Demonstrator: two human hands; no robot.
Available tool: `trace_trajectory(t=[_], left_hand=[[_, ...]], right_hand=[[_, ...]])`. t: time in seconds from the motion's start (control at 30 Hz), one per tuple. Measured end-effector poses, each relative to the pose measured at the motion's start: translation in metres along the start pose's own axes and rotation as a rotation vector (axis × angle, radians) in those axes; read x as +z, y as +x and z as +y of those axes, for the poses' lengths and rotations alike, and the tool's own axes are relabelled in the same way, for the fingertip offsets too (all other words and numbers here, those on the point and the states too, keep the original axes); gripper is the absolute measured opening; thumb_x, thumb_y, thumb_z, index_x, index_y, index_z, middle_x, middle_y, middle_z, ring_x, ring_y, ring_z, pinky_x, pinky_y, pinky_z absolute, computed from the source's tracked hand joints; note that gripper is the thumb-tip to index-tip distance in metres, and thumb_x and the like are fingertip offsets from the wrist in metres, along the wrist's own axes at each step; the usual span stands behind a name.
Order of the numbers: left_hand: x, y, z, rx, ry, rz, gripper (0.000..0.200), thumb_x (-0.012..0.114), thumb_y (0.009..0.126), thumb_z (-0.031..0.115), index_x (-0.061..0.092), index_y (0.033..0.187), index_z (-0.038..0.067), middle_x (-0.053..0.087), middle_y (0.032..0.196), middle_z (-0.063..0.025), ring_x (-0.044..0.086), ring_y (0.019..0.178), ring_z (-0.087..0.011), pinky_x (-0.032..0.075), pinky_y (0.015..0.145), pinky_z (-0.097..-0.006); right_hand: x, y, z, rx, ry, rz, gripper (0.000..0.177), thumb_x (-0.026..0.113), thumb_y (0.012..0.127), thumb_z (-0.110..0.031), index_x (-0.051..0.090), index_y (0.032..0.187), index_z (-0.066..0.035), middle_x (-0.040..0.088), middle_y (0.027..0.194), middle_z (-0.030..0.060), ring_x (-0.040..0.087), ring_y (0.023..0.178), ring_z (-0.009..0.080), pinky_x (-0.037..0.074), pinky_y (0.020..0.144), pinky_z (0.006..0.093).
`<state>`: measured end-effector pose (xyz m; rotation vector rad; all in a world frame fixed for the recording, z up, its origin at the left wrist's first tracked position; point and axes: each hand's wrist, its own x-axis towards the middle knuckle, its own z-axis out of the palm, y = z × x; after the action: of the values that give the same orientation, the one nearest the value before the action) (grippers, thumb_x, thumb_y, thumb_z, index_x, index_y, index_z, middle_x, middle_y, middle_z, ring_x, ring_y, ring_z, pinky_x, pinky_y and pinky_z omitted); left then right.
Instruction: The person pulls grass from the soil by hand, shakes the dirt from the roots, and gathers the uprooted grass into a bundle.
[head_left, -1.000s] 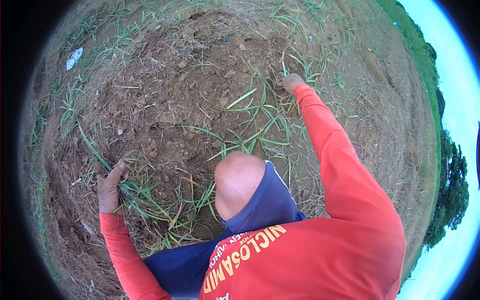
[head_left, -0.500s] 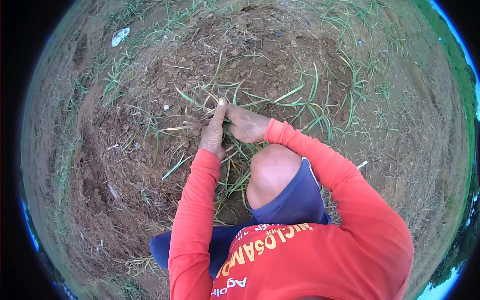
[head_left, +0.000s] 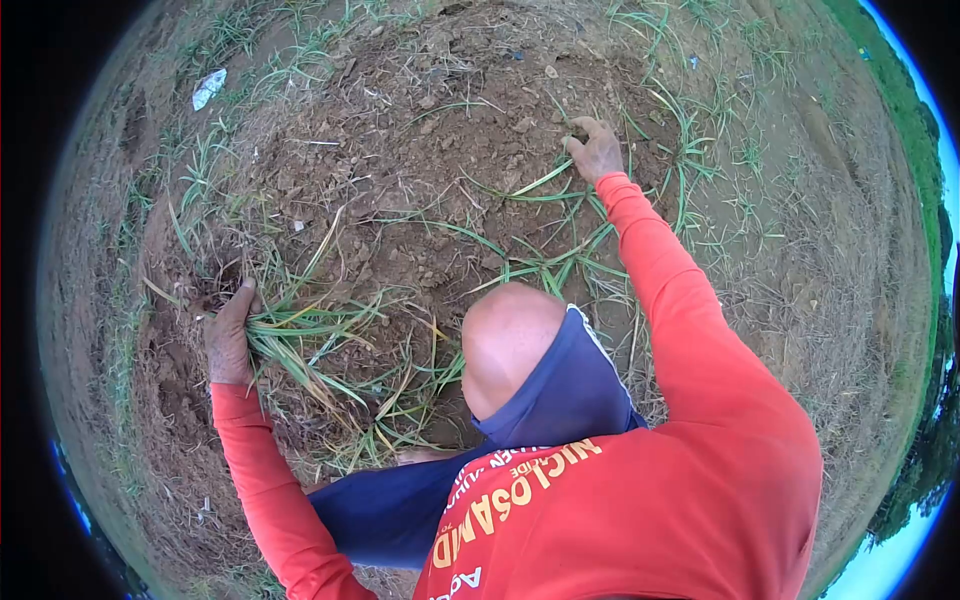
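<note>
My left hand (head_left: 230, 335), out to the left, is closed around a bunch of long-leaved, onion-like plants (head_left: 310, 330). Their brownish root ends stick out past my thumb, and the green and yellowing leaves trail to the right. My right hand (head_left: 597, 152) reaches forward at the upper right, just above the soil, thumb and fingers apart and slightly bent. Long green leaves (head_left: 545, 182) lie beside its thumb side. Nothing shows in its grasp. Another leafy plant (head_left: 690, 155) grows to its right.
Brown, crumbly soil (head_left: 440, 170) with dry stalks spreads ahead. More green leaves (head_left: 550, 265) lie in front of my bent knee (head_left: 512, 345), and a heap of leaves (head_left: 400, 410) lies left of it. A white scrap (head_left: 208, 90) rests at the upper left.
My hands were together at the centre among the plants. Now they are apart: my left hand has moved left with the bunch, my right hand forward and right.
</note>
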<state>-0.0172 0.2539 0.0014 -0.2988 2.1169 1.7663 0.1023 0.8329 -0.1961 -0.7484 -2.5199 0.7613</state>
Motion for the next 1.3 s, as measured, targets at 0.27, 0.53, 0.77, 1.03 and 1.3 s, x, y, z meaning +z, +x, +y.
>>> trace_trajectory(t=[0.27, 0.53, 0.77, 1.03, 1.3], left_hand=[[-0.038, -0.015, -0.037, -0.06, -0.053, 0.084, 0.022, 0.077, 0.093, 0.026, 0.073, 0.095, 0.004, 0.063, 0.081, 0.0022, 0.056, 0.07, -0.0069, 0.045, 0.064, -0.0245], [-0.043, -0.011, -0.043, -0.094, -0.021, 0.066, 0.018, 0.073, 0.097, 0.027, 0.071, 0.096, 0.009, 0.062, 0.081, 0.0054, 0.055, 0.067, -0.0047, 0.045, 0.061, -0.0217], [-0.042, -0.002, -0.048, -0.131, -0.079, -0.005, 0.016, 0.073, 0.097, 0.025, 0.071, 0.1, 0.009, 0.061, 0.081, 0.0055, 0.055, 0.067, -0.0048, 0.045, 0.06, -0.0219], [-0.037, -0.01, -0.043, -0.078, 0.034, -0.002, 0.021, 0.076, 0.094, 0.029, 0.073, 0.096, 0.008, 0.062, 0.083, 0.0042, 0.056, 0.074, -0.0059, 0.045, 0.066, -0.0241], [-0.056, -0.008, -0.053, -0.077, 0.102, 0.019, 0.02, 0.074, 0.096, 0.029, 0.069, 0.091, 0.011, 0.06, 0.079, 0.0048, 0.055, 0.067, -0.0054, 0.044, 0.06, -0.0228]], right_hand=[[-0.001, 0.01, 0.001, -0.044, -0.061, 0.041, 0.018, 0.071, 0.087, -0.024, 0.078, 0.099, -0.012, 0.073, 0.095, 0.0144, 0.07, 0.091, 0.0337, 0.055, 0.084, 0.0431], [-0.068, 0.016, -0.013, 0.135, 0.143, 0.043, 0.033, 0.076, 0.084, -0.029, 0.078, 0.105, -0.004, 0.077, 0.095, 0.0127, 0.071, 0.087, 0.021, 0.054, 0.083, 0.034], [-0.132, 0.024, -0.046, 0.233, 0.525, -0.091, 0.026, 0.076, 0.092, -0.018, 0.073, 0.111, -0.001, 0.069, 0.082, -0.0004, 0.059, 0.07, 0.0059, 0.048, 0.064, 0.0232], [-0.096, 0.056, -0.014, 0.372, 0.438, -0.176, 0.021, 0.077, 0.09, -0.016, 0.072, 0.105, -0.003, 0.07, 0.08, 0.0006, 0.066, 0.075, 0.0076, 0.048, 0.059, 0.0223], [-0.105, -0.01, 0.011, 0.467, 0.183, -0.254, 0.031, 0.069, 0.09, -0.015, 0.062, 0.117, -0.001, 0.072, 0.106, 0.0178, 0.074, 0.092, 0.0253, 0.058, 0.075, 0.0382]])
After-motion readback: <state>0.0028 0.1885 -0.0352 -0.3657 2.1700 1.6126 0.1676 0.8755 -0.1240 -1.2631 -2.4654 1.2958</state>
